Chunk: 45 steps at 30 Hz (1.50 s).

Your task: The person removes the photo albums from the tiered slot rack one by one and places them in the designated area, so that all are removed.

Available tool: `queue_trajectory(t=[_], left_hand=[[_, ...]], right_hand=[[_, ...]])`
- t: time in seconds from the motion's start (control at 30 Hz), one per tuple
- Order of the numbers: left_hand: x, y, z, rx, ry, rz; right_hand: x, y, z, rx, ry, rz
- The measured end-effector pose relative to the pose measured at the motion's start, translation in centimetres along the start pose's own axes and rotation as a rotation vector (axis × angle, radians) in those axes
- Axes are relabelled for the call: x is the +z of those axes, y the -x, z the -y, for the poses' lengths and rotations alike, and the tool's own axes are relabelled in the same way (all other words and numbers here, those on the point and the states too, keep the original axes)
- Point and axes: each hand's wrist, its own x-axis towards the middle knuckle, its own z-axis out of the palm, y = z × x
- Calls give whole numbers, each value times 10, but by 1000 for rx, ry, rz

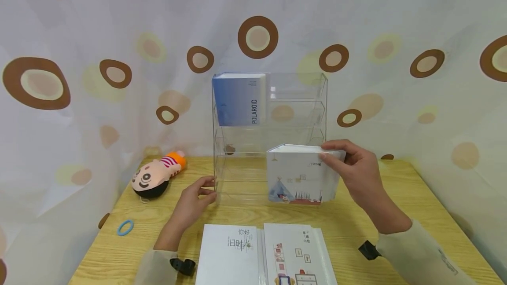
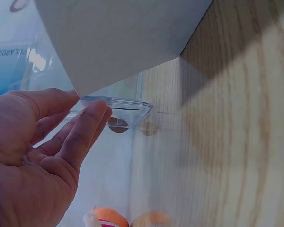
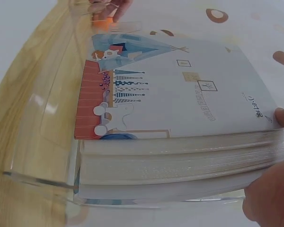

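A clear acrylic rack point(image 1: 241, 181) with several tiers stands upright on the wooden table. My left hand point(image 1: 196, 197) grips its left side edge low down, thumb and fingers on either side in the left wrist view point(image 2: 52, 137). My right hand point(image 1: 358, 173) pinches the top right corner of a thick white book point(image 1: 295, 175) with a tent drawing on its cover. This book is upright at the rack's lower right; the right wrist view shows its page edges point(image 3: 180, 161) within the clear side wall. A blue book point(image 1: 237, 100) marked POLAROID sits in the top left tier.
Two white-covered stacks, a left one point(image 1: 227, 254) and a right one point(image 1: 291, 241), lie on the table in front of the rack. A plush doll point(image 1: 158, 177) and a blue ring point(image 1: 125, 228) lie to the left. A patterned curtain point(image 1: 253, 3) hangs behind.
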Motion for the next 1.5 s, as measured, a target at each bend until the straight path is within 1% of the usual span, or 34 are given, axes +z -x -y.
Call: queue_trajectory(t=[0.17,0.27,0.47,0.6,0.7,0.93,1.1,1.2,1.3,1.4,1.5], left_hand=[[1,2,1,-7,-8,4],[0,2,2,-2,-6,2],[-2,1,1,10,-8,4],[-2,0,1,10,-10,4],[-2,0,2,8,-10,2],[-2,0,2,-5,-6,3],[-2,0,1,-4,-6,3],[-3,0,1,-4,-8,4],[-2,0,1,-2,-6,5],[-2,-1,1,3,1,7],[-3,-1,2,-2,4,6]], right_hand=[[-9,9,-9,11,57,-16],[-17,13,-15,25,57,-18],[-30,23,-26,3,89,-58],[-38,31,-32,17,63,-80],[-44,36,-36,31,67,-87],[-57,49,-43,86,24,-73],[-68,57,-49,115,91,-74],[-74,61,-52,138,94,-85],[-80,65,-54,142,100,-89],[-87,68,-55,152,82,-73],[-94,70,-56,171,102,-50]])
